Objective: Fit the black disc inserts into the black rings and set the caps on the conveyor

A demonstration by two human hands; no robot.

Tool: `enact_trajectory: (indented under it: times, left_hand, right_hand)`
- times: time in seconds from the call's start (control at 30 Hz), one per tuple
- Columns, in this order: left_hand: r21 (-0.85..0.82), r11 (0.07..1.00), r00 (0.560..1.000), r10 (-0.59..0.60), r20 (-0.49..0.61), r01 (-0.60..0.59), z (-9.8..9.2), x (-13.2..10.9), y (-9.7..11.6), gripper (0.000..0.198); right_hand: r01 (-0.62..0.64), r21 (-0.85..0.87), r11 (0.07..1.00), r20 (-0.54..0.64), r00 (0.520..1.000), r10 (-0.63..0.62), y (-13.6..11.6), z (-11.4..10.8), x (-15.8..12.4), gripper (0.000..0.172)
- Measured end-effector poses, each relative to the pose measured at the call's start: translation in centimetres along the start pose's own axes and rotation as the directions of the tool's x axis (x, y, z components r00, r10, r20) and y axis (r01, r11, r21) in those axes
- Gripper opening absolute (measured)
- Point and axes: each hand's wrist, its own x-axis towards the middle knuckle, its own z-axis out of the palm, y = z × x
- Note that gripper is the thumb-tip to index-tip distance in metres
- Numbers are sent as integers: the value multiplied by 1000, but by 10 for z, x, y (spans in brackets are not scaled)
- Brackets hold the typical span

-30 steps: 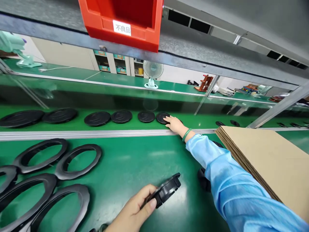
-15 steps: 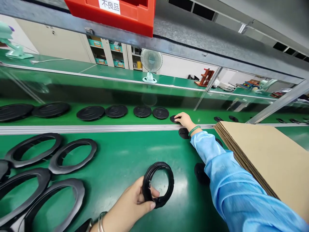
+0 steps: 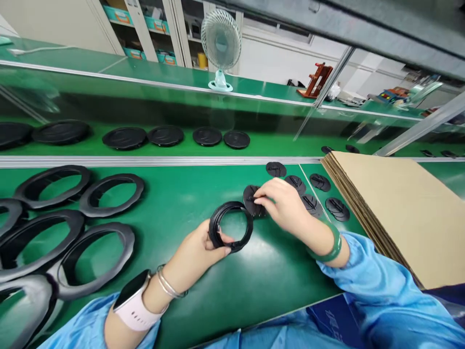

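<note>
My left hand (image 3: pixel 203 245) grips a black plastic ring (image 3: pixel 247 231) by its lower left side, thumb in front and fingers through the opening. Close to the ring's upper right edge, my right hand (image 3: pixel 285 203) pinches a thin black round disc (image 3: pixel 250 199) between thumb and fingertips. The disc is tilted, and its edge appears to meet or overlap the ring; whether they touch I cannot tell. Several similar black discs, such as one flat disc (image 3: pixel 276 169), lie on the green table beyond and to the right of my right hand.
Several larger black rings (image 3: pixel 112 195) lie at the left. Black round pieces (image 3: pixel 207 136) line the green strip behind the metal rail (image 3: pixel 174 161). A stack of cardboard sheets (image 3: pixel 392 203) stands at the right. Beyond the clear panel is a fan (image 3: pixel 221 41).
My right hand has picked a disc off the green strip and brought it back beside the ring. My left hand still holds the ring. The view has tipped downward.
</note>
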Motion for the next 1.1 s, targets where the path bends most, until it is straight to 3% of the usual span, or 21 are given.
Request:
enact_trajectory:
  times: [0.1,0.27,0.33,0.43,0.6,0.7,0.77,0.83,0.97,1.1]
  left_hand:
    - [-2,1000,997,-6,-80,6,-1,0,1,42]
    - [-22,999,987,-27,-158,24,-9,3,4,46]
    - [-15,1000,983,-29,-181,26,-11,4,6,47]
    - [-11,1000,982,-23,-190,21,-11,3,7,50]
    - [-5,1000,988,-5,-152,5,-8,2,6,53]
    - [15,1000,989,4,-151,-1,-7,1,7,53]
    - [23,1000,990,9,-143,-6,-6,0,8,52]
    - [11,1000,994,0,-107,1,-3,-2,9,50]
    - [-14,1000,997,-16,-77,15,4,-4,8,59]
    - [28,998,993,-54,-106,57,9,-7,5,69]
  right_hand:
    - [-13,-135,991,73,997,23,-8,15,-21,15]
    - [-179,-24,984,88,980,180,20,40,-20,13]
    - [-195,-2,981,94,976,194,26,43,-18,12]
    - [-229,32,973,85,970,226,28,43,-18,23]
    - [-280,106,954,60,959,275,30,44,-16,13]
    - [-269,154,951,-68,957,282,27,38,-15,10]
    - [-206,216,955,-193,949,248,17,32,-18,5]
    - [-75,233,970,-257,957,136,2,28,-23,1]
    - [165,133,977,-179,974,-140,-26,37,-36,12]
    - [275,-26,961,-126,953,-276,-33,53,-41,21]
